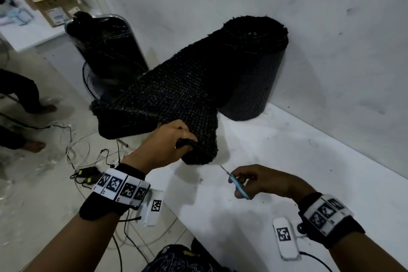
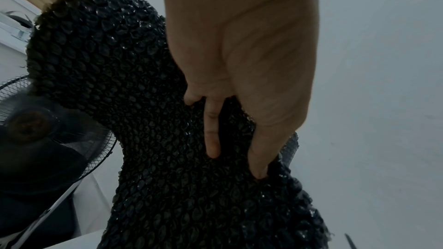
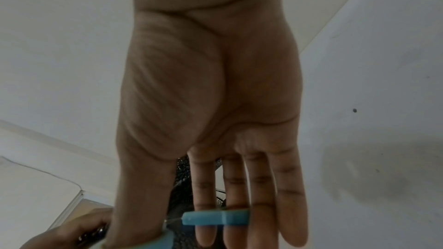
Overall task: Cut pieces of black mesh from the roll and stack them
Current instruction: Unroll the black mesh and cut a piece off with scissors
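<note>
Nearest me, my right hand (image 1: 262, 180) grips blue-handled scissors (image 1: 237, 184), blades pointing toward 11 o'clock, while my left hand (image 1: 164, 146) clamps the bunched end of knobbly black mesh (image 1: 176, 95) trailing from the upright roll (image 1: 254, 68) at 1 o'clock on the white table (image 1: 309, 161).

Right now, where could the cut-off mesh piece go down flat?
The white tabletop is bare between the mesh roll, the wall and the right hand gripping blue scissors. It is also bare nearer the body, left of the tagged white block. It is crowded where the left hand grips the pulled-out mesh, and cables litter the floor.
</note>
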`<state>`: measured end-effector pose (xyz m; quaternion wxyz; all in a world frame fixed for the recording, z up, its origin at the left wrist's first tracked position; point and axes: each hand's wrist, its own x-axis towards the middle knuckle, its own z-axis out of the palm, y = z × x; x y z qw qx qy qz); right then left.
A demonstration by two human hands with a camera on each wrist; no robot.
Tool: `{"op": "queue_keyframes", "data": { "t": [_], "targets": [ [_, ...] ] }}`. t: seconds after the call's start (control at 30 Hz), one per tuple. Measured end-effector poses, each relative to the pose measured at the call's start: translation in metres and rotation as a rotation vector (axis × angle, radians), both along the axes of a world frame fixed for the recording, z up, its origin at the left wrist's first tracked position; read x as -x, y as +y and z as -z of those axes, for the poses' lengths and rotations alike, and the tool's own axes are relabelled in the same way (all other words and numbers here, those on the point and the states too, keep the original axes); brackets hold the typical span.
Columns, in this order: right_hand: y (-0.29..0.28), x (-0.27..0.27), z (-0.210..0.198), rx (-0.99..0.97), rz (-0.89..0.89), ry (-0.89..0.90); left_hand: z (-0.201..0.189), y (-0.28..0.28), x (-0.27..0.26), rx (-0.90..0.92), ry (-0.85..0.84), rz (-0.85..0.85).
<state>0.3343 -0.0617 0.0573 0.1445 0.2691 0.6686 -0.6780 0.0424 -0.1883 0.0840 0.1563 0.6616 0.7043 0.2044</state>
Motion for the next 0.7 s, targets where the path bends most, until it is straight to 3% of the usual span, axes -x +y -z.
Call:
{"op": "queue_keyframes", "data": {
  "t": [0.7],
  "targets": [
    [0.019,0.022,0.000,0.041,-0.018,0.073,-0.001,0.009,0.009,-0.056,-0.103,0.060]
  ]
}}
